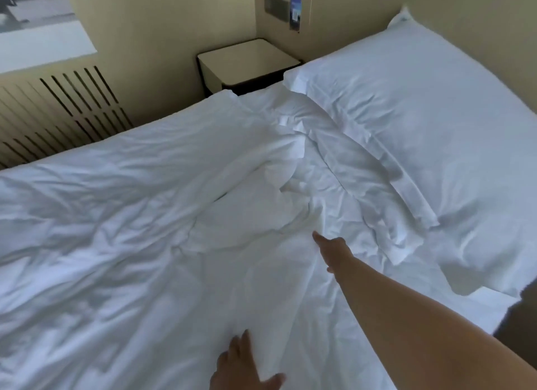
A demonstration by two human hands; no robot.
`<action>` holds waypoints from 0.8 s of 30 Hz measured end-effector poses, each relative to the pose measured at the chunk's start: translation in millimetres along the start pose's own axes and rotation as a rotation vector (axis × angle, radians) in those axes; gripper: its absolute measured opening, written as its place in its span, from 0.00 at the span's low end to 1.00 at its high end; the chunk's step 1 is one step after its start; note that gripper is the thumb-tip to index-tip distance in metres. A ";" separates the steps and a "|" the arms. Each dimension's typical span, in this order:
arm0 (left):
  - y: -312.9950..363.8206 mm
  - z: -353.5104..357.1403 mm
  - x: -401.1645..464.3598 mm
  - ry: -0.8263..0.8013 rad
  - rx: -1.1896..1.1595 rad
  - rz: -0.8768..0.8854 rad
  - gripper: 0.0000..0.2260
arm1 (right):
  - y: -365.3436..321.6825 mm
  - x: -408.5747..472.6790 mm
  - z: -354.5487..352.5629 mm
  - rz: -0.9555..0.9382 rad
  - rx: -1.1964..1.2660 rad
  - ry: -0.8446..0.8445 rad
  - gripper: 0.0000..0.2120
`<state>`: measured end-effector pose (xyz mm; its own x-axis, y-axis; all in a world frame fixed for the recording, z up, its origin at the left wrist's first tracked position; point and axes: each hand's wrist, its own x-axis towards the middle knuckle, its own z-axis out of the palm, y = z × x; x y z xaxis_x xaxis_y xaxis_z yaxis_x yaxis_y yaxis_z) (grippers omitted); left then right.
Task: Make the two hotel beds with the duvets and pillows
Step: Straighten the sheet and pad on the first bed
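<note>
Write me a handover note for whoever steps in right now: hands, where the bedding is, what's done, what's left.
Left hand: fingers spread, flat on the duvet near the bed's close edge.
Right hand: reaching out over the duvet's bunched top edge; the pictures do not show whether it grips the fabric.
Pillow: already at the head of the bed, beside the nightstand.
Done: duvet spread over most of the bed, pillow in place.
Left: smooth the wrinkles, straighten the rumpled fold below the pillow. The second bed is out of view, state unknown.
</note>
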<state>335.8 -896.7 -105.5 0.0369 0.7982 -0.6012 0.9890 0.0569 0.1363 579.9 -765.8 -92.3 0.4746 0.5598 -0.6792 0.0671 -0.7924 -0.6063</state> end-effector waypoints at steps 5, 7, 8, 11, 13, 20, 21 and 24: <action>3.6 18.1 17.4 0.046 0.167 0.032 0.43 | 8.6 35.9 43.5 0.067 0.208 -0.125 0.43; -6.4 17.0 23.1 0.090 0.110 0.030 0.23 | 9.9 40.1 50.6 -0.019 0.247 -0.065 0.29; -12.6 17.0 25.3 0.083 0.054 0.013 0.20 | 8.9 38.5 50.8 -0.072 0.217 -0.016 0.24; -24.3 4.2 16.4 0.027 -0.132 0.026 0.09 | 6.5 20.0 35.0 -0.225 0.154 0.130 0.20; -28.3 -5.8 2.3 -0.021 -0.299 0.039 0.04 | 12.0 -2.2 13.9 -0.264 0.118 0.223 0.20; -25.8 1.7 -62.7 -0.135 -0.448 0.161 0.15 | 80.3 -106.3 -67.3 -0.231 0.074 0.518 0.15; -28.1 3.0 -70.2 -0.132 -0.433 0.170 0.15 | 91.5 -122.0 -72.9 -0.250 0.055 0.551 0.15; -41.0 0.1 -88.8 -0.139 -0.412 0.172 0.14 | 115.1 -155.6 -71.0 -0.340 -0.033 0.570 0.17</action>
<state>291.9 -969.9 -57.8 0.2416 0.7308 -0.6384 0.8290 0.1865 0.5272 576.1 -961.3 -27.0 0.8118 0.5711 -0.1215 0.3175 -0.6065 -0.7290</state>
